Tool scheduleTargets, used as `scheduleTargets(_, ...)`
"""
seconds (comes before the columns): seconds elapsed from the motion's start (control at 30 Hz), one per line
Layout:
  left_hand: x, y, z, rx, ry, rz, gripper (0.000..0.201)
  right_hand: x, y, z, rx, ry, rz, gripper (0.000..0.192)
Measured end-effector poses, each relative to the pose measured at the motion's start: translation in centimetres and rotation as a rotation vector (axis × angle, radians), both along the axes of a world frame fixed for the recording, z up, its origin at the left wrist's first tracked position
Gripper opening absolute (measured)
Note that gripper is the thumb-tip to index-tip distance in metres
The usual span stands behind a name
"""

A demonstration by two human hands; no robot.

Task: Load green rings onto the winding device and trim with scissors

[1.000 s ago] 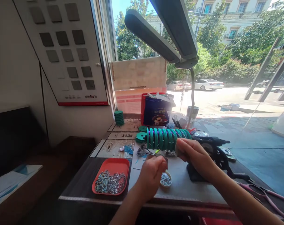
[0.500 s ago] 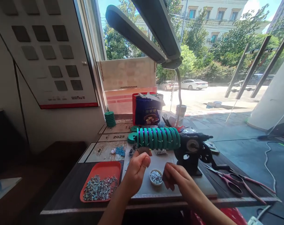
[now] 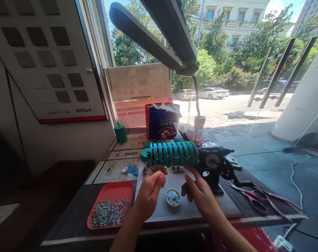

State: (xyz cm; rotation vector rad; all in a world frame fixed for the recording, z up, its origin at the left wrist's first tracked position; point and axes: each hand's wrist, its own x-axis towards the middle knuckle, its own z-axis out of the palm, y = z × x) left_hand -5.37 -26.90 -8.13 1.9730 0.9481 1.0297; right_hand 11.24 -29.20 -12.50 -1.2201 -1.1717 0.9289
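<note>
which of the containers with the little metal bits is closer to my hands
The small round white bowl, sitting between your left hand and right hand. The orange tray of metal pieces lies further off, to the left of your left hand.

Dark wooden table (image 3: 69,224) stands against window. On it: red tray (image 3: 110,203) with small metal parts at front left, grey mat (image 3: 200,206) in middle, small white bowl (image 3: 173,197) of beads on mat, black hand-crank machine (image 3: 215,168) at mat's right edge, pink-handled scissors (image 3: 255,201) at far right, stack of green discs (image 3: 120,133) at back left, blue bag (image 3: 162,125) at back.
</note>
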Motion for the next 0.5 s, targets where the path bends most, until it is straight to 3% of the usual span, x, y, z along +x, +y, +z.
scheduleTargets(0.07, -0.1, -0.1, 0.0, -0.013, -0.006, -0.001, 0.035, -0.2, 0.5, 0.2, 0.02, 0.049, 0.006, 0.043)
scheduleTargets(0.23, 0.0, -0.3, -0.1, -0.064, -0.04, -0.011, 0.036, 0.2, -0.4, 1.4, 0.081, 0.054, 0.013, 0.05)
scheduleTargets(0.5, 1.5, 0.3, -2.3, -0.136, -0.269, -0.056, 0.035, 2.4, -0.7, 7.9, 0.197, 0.218, 0.137, 0.039)
